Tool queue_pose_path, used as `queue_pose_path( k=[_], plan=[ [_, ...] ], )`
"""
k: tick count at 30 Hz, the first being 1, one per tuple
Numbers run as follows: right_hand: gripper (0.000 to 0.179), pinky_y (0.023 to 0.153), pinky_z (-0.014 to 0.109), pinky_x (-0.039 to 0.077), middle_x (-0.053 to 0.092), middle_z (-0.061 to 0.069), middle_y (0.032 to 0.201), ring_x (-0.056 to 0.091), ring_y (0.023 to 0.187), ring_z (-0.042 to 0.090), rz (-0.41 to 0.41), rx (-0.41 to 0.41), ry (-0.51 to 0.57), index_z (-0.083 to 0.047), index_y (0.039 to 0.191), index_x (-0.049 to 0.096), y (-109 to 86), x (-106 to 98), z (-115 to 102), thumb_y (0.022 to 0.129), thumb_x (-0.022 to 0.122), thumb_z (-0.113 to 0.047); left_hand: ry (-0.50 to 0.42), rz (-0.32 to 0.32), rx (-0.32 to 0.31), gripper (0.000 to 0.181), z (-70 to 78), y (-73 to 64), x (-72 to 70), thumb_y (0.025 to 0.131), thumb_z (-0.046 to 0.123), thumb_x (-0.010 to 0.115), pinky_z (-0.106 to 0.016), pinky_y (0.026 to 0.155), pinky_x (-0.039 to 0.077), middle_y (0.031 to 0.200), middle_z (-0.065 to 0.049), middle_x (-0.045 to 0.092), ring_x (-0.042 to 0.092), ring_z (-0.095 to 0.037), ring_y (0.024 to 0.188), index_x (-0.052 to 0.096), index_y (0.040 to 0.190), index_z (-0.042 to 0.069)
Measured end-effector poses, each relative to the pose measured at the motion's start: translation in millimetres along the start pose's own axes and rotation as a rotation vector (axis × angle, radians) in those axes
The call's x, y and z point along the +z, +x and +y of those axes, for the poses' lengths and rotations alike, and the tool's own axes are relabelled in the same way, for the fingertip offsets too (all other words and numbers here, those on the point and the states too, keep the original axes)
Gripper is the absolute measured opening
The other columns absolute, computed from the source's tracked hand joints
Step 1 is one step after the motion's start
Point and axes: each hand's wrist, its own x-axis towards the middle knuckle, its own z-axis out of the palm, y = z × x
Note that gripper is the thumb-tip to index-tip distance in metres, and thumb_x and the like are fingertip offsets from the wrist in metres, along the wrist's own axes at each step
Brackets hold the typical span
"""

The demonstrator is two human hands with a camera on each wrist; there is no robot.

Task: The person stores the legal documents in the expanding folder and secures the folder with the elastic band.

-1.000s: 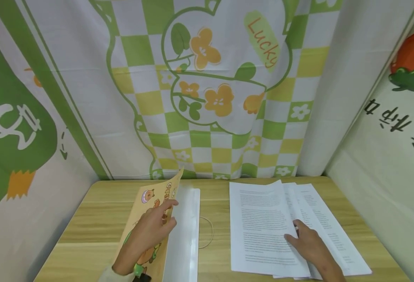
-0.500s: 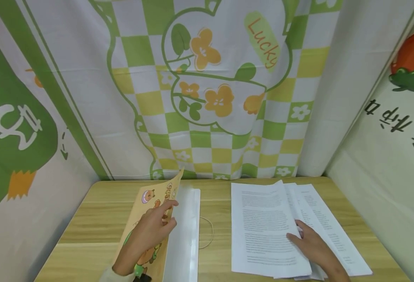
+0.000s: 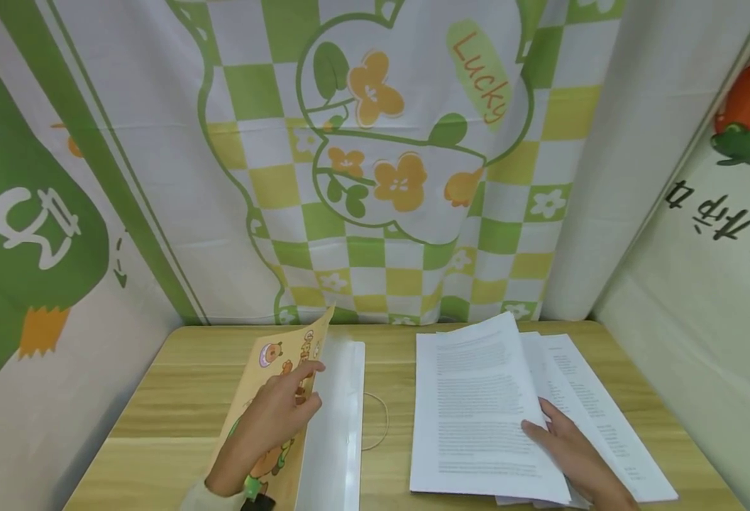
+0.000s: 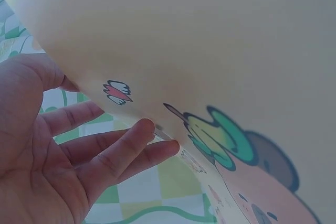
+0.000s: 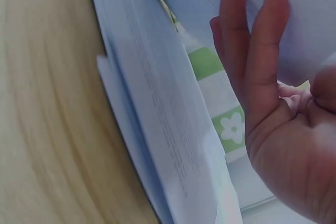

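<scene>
A yellow-tan folder with cartoon animals on its cover lies on the left, its cover raised at an angle and its white inside showing. My left hand holds the cover by its free edge; in the left wrist view, several fingers lie against the printed side. At right, my right hand grips printed paper sheets by their right edge, thumb on top. Those sheets are slightly lifted. More printed sheets lie fanned out under and right of them. How many sheets are gripped is hidden.
An elastic loop sticks out from the folder's right side onto the wooden table. Patterned cloth hangs behind the table, with cloth walls on both sides.
My right hand has taken a firmer grip on the upper sheets and raised them a little off the pile. The left hand and the folder cover stay in place.
</scene>
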Motion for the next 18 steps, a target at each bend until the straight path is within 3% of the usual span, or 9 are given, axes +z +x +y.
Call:
queue_pose_path(
  k=[11,13,15,16,17,18],
  plan=[
    [0.077,0.079,0.049,0.061,0.064,0.02,0.129,0.071,0.102,0.036,-0.117,-0.044,0.166,0.002,0.163,0.006,-1.3,12.1,-6.5,0.107,0.055,-0.019,-0.02,-0.007,-0.006,0.046,4.8,-0.6,-7.2,0.093,0.007,0.056,-0.018,0.04,0.02,0.052,0.011,0.028,0.016,0.0,0.044,0.062,0.138,0.018],
    [0.076,0.082,0.05,0.06,0.064,0.021,0.13,0.07,0.105,0.037,-0.148,-0.04,0.201,0.0,0.163,0.005,-1.6,16.1,-6.9,0.108,0.055,-0.018,-0.024,0.001,-0.012,0.046,4.8,-0.4,-7.5,0.093,0.007,0.057,-0.018,0.04,0.022,0.063,0.009,0.049,0.019,-0.001,0.044,0.062,0.137,0.019],
    [0.076,0.084,0.052,0.059,0.062,0.023,0.133,0.068,0.108,0.038,-0.186,-0.038,0.235,-0.001,0.164,0.004,-2.6,20.8,-8.1,0.108,0.053,-0.017,-0.03,0.009,-0.021,0.046,4.9,-0.3,-7.9,0.093,0.007,0.058,-0.018,0.04,0.024,0.087,0.001,0.068,0.025,-0.002,0.044,0.063,0.137,0.02],
    [0.076,0.085,0.053,0.058,0.061,0.024,0.135,0.068,0.11,0.038,-0.206,-0.041,0.249,-0.002,0.164,0.003,-3.2,23.1,-8.8,0.108,0.053,-0.016,-0.031,0.013,-0.023,0.046,4.8,-0.3,-7.9,0.092,0.007,0.058,-0.019,0.04,0.025,0.102,-0.003,0.071,0.027,-0.002,0.044,0.063,0.137,0.02],
    [0.075,0.086,0.054,0.058,0.059,0.025,0.136,0.067,0.111,0.039,-0.227,-0.043,0.263,-0.002,0.164,0.003,-4.0,25.3,-9.8,0.109,0.052,-0.016,-0.033,0.012,-0.029,0.046,5.0,-0.3,-8.3,0.093,0.008,0.058,-0.019,0.04,0.025,0.103,-0.004,0.072,0.029,-0.002,0.045,0.063,0.137,0.02],
    [0.075,0.087,0.054,0.057,0.058,0.026,0.137,0.067,0.112,0.039,-0.242,-0.043,0.27,-0.003,0.164,0.002,-4.7,27.4,-11.3,0.109,0.051,-0.015,-0.032,0.016,-0.031,0.046,5.5,-0.2,-8.6,0.092,0.008,0.059,-0.019,0.04,0.027,0.117,-0.007,0.071,0.037,-0.003,0.048,0.063,0.136,0.021]
  ],
)
